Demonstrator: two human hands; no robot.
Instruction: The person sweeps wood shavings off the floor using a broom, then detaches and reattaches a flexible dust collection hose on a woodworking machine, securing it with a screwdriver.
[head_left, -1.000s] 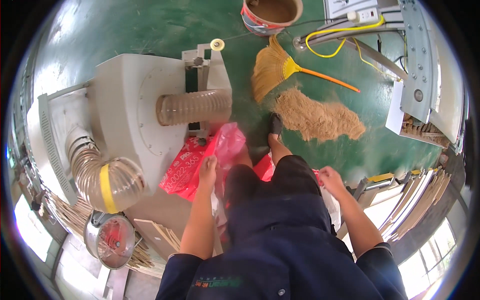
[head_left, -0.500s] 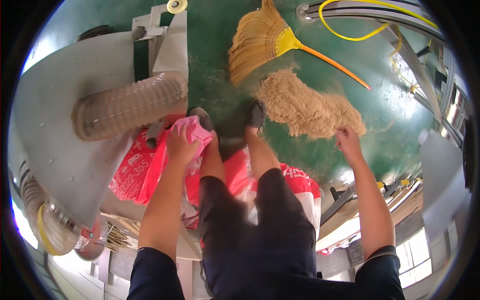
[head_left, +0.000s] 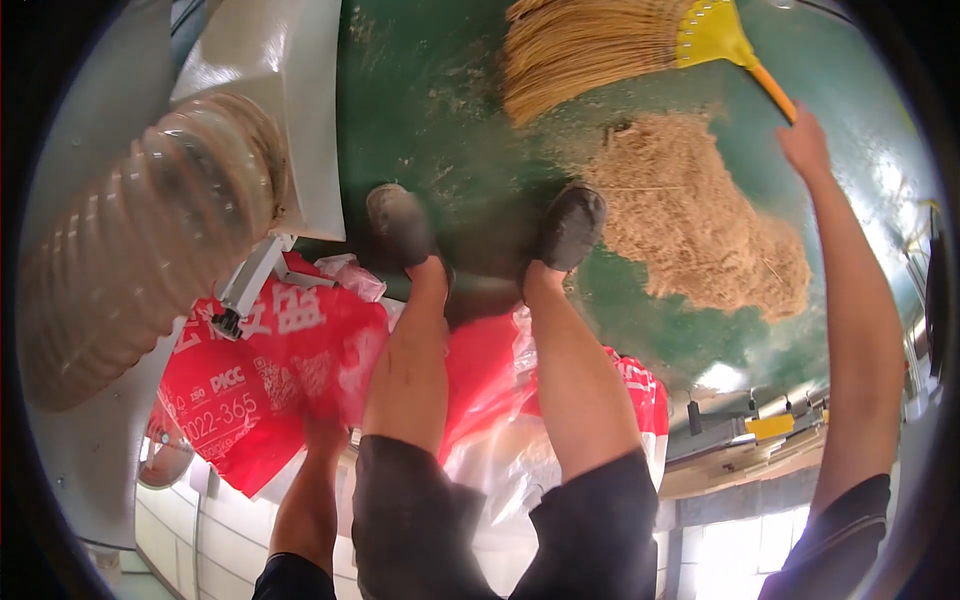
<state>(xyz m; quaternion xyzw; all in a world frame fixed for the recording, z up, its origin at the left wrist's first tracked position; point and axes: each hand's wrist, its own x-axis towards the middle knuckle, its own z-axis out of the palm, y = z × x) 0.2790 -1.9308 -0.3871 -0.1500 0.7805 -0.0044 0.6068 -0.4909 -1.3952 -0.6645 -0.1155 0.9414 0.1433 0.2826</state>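
In the upper right, the fingers of my right hand (head_left: 806,148) are closed around the orange handle of a straw broom (head_left: 600,50) with a yellow collar. The bristles fan out to the left, beyond a heap of tan sawdust (head_left: 690,215) on the floor. My left hand (head_left: 325,432) is low on the left, against the edge of a red plastic bag (head_left: 270,365) with white print. Motion smears its fingers over the red, so its grip is unclear. A crumpled pink part (head_left: 352,277) of the plastic lies near my left foot.
At the left, a ribbed clear hose (head_left: 150,240) runs beside a grey metal machine housing (head_left: 275,60). My shoes (head_left: 572,225) stand on the green floor (head_left: 440,110). More red and white plastic (head_left: 485,375) lies behind my legs. Long boards (head_left: 740,465) are stacked lower right.
My right hand has moved up and forward onto the broom handle, and the broom has turned. My left hand has moved down from the pink plastic toward the red bag's edge. The view has shifted.
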